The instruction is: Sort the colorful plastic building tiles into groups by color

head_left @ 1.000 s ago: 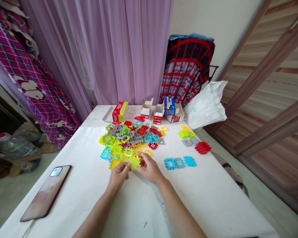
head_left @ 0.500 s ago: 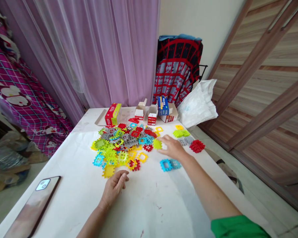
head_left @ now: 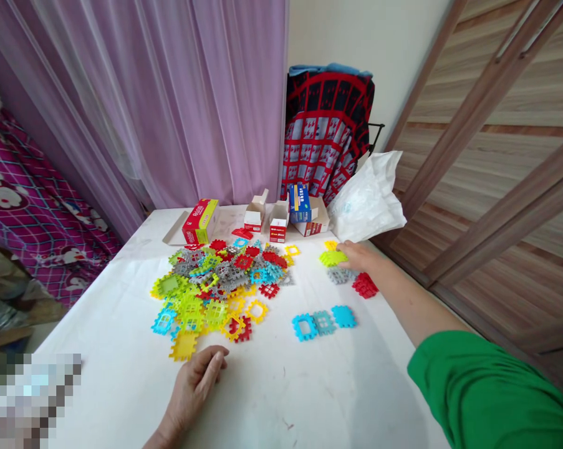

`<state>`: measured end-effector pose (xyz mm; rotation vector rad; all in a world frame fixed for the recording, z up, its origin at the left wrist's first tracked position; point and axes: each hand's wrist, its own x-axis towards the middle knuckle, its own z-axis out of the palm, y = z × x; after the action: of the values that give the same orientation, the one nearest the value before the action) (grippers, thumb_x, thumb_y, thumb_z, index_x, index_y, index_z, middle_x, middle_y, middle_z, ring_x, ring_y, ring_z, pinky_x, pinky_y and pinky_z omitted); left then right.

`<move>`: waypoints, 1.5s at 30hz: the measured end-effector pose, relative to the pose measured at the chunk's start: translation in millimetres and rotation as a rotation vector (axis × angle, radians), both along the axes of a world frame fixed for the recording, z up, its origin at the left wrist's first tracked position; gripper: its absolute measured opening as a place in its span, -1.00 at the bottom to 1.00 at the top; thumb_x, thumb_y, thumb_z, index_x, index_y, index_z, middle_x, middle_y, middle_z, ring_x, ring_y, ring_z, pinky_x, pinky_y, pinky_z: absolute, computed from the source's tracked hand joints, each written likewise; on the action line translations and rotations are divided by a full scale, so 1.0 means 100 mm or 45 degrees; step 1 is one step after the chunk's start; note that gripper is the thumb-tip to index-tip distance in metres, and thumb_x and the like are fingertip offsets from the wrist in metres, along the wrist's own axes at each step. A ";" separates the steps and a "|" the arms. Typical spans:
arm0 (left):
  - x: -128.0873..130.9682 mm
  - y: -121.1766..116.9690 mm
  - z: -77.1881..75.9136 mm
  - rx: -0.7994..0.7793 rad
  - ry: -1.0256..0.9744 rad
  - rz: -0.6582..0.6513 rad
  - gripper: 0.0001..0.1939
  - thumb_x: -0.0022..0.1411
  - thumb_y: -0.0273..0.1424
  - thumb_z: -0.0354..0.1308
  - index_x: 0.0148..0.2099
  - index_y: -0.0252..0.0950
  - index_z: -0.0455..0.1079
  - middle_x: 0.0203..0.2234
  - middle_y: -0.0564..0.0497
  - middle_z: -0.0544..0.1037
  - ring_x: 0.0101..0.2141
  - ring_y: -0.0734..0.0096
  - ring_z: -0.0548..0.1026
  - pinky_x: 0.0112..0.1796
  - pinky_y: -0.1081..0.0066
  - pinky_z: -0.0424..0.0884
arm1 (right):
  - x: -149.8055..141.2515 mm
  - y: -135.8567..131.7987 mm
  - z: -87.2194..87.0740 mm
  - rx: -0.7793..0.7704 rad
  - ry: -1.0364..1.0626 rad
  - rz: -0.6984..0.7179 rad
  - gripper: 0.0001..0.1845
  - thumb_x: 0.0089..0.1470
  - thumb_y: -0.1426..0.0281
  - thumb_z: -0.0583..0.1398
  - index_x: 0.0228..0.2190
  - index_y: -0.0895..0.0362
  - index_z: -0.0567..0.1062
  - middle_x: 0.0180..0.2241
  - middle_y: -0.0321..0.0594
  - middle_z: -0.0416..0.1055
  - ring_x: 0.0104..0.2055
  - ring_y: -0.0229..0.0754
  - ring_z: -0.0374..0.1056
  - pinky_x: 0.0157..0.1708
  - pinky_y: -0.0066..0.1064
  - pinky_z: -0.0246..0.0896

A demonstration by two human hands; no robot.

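My right hand (head_left: 357,255) is at a small pile of lime-green square building tiles (head_left: 332,258), fingers closed on a lime-green tile at the pile's right edge. Just below lie grey tiles (head_left: 339,275) and a red stack of tiles (head_left: 365,285); a yellow tile (head_left: 330,245) sits behind. My left hand (head_left: 197,379) rests on the table with curled fingers, nothing visible in them, close to a yellow tile (head_left: 184,345) at the near edge of a big mixed heap of interlocking tiles (head_left: 225,274). Three blue tiles (head_left: 324,322) stand in a row at centre right.
Along the back of the white table (head_left: 262,399) are a red and yellow box (head_left: 201,221), small open boxes (head_left: 278,223), a blue box (head_left: 300,202) and a white bag (head_left: 368,196). A blurred-out object (head_left: 33,399) lies at the left front.
My right hand has carried a lime-green tile rightward and away from me, from beside the heap to the green pile. My left hand stays on the table. The view has shifted slightly.
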<state>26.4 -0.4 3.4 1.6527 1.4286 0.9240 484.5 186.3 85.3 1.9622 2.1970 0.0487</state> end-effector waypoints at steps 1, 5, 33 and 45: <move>0.00 0.00 0.00 0.000 0.014 0.003 -0.50 0.21 0.06 -0.04 -0.27 -0.24 0.49 -0.55 0.00 0.53 -0.56 0.38 0.47 -0.49 0.43 0.44 | 0.02 0.03 -0.02 0.000 0.014 0.006 -0.42 -0.02 0.28 0.26 0.05 0.16 0.38 -0.02 0.03 0.37 -0.08 -0.01 0.38 -0.15 -0.35 0.18; 0.00 0.00 0.01 0.002 0.054 0.013 -0.50 0.20 0.07 -0.04 -0.26 -0.22 0.49 -0.55 0.00 0.55 -0.55 0.35 0.48 -0.47 0.43 0.46 | 0.07 0.13 -0.07 0.019 0.049 0.030 -0.42 -0.03 0.33 0.25 0.06 0.16 0.36 -0.01 0.01 0.36 -0.08 -0.03 0.37 -0.12 -0.37 0.17; 0.05 0.03 0.02 0.018 -0.058 0.059 -0.52 0.22 0.04 -0.03 -0.30 -0.25 0.47 -0.56 0.02 0.51 -0.58 0.44 0.44 -0.52 0.47 0.42 | -0.69 -0.07 -0.11 0.136 0.237 0.138 -0.56 0.06 0.54 0.07 -0.03 0.08 0.49 0.06 -0.13 0.38 0.08 -0.09 0.30 0.06 -0.33 0.14; 0.04 0.15 -0.05 0.115 -0.030 0.013 -0.57 0.27 -0.06 -0.07 -0.32 -0.26 0.44 -0.54 0.01 0.52 -0.56 0.43 0.45 -0.50 0.47 0.40 | -2.09 -0.35 -0.42 0.227 0.411 0.093 -0.71 0.08 0.28 0.19 -0.14 0.06 0.49 -0.11 -0.13 0.40 -0.02 -0.11 0.31 -0.07 -0.36 0.19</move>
<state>30.5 14.4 -1.9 1.6962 1.3990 1.0232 275.4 151.6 42.9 2.1089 2.5457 -0.0695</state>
